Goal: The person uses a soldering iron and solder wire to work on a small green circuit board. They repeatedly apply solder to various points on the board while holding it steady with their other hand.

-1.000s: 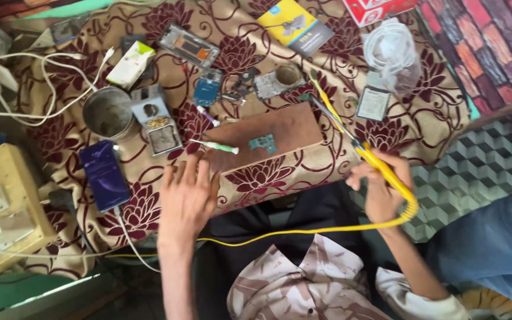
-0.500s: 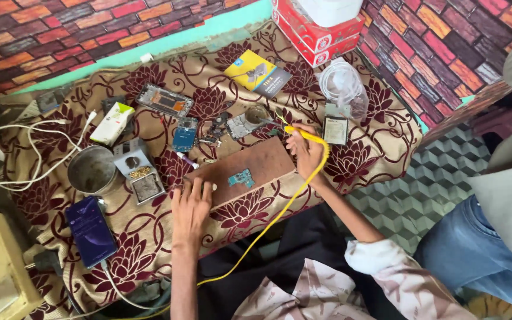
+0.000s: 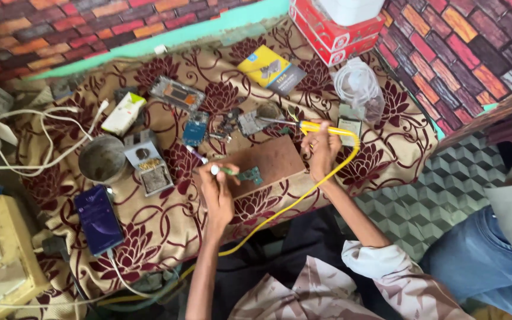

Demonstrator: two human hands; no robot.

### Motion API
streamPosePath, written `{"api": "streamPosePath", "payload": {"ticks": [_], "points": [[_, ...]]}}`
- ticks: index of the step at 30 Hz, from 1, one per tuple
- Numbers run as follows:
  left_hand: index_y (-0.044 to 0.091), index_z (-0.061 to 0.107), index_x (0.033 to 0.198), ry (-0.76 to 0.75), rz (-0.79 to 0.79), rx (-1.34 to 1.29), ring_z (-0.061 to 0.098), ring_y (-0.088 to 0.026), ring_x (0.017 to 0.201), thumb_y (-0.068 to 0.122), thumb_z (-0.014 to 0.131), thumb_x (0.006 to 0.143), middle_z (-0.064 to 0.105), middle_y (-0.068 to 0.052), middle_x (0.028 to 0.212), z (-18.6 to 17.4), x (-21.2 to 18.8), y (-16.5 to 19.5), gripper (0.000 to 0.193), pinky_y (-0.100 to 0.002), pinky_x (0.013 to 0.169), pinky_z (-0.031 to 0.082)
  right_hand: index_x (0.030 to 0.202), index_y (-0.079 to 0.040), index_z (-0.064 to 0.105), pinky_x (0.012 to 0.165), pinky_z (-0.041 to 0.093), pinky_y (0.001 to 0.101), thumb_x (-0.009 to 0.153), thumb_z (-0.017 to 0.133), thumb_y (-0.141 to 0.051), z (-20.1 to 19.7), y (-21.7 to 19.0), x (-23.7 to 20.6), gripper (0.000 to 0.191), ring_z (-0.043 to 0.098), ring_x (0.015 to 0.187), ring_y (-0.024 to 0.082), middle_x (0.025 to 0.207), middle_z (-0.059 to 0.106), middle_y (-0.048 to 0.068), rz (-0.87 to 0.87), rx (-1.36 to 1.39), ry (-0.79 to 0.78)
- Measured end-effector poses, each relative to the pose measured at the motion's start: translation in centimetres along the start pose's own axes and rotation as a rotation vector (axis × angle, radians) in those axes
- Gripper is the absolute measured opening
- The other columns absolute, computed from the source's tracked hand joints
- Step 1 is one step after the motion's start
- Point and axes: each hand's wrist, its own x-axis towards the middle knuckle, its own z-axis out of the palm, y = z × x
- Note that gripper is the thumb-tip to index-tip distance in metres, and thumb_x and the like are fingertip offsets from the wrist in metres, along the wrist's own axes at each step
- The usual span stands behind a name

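We're now gripping the yellow soldering iron (image 3: 321, 127) in our right hand (image 3: 322, 151), while our left hand (image 3: 217, 192), earlier flat, is pinching what looks like tweezers (image 3: 223, 170) beside the small green board (image 3: 250, 175).

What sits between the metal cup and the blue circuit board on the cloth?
In the head view, a small grey tray of parts lies between the metal cup and the blue circuit board, on the floral cloth.

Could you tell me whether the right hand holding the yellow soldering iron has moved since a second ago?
Yes. The right hand left the wooden board's near corner for its far edge.
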Motion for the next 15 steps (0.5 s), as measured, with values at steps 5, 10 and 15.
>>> {"api": "streamPosePath", "payload": {"ticks": [5,10,15], "points": [[0.003,0.045,0.117,0.038,-0.023,-0.040,0.062,-0.016,0.071,0.026,0.038,0.115,0.069,-0.012,0.096,0.6,0.0,-1.6,0.024,-0.028,0.060,0.052,0.095,-0.006,0.057,0.045,0.036,0.0262,0.109,0.049,-0.045,-3.1,0.0,-1.8,0.043,0.044,0.046,0.011,0.059,0.049,0.001,0.128,0.177,0.193],[0.006,0.046,0.116,0.053,-0.003,-0.035,0.062,-0.013,0.068,0.031,0.032,0.116,0.069,-0.010,0.093,0.5,-0.1,-3.4,0.029,-0.026,0.053,0.053,0.091,-0.010,0.056,0.042,0.031,0.0246,0.108,0.050,-0.050,-6.1,1.0,-3.3,0.044,0.035,0.043,0.009,0.054,0.038,-0.003,0.262,0.259,0.163],[0.007,0.045,0.113,0.039,0.077,0.116,0.057,-0.009,0.061,0.034,0.028,0.116,0.069,-0.008,0.090,0.2,-0.8,-4.1,0.033,-0.024,0.049,0.047,0.092,-0.010,0.059,0.049,0.033,0.0244,0.106,0.052,-0.056,-7.7,1.9,-4.0,0.049,0.035,0.047,0.009,0.057,0.038,-0.004,0.341,0.341,0.086]]}}
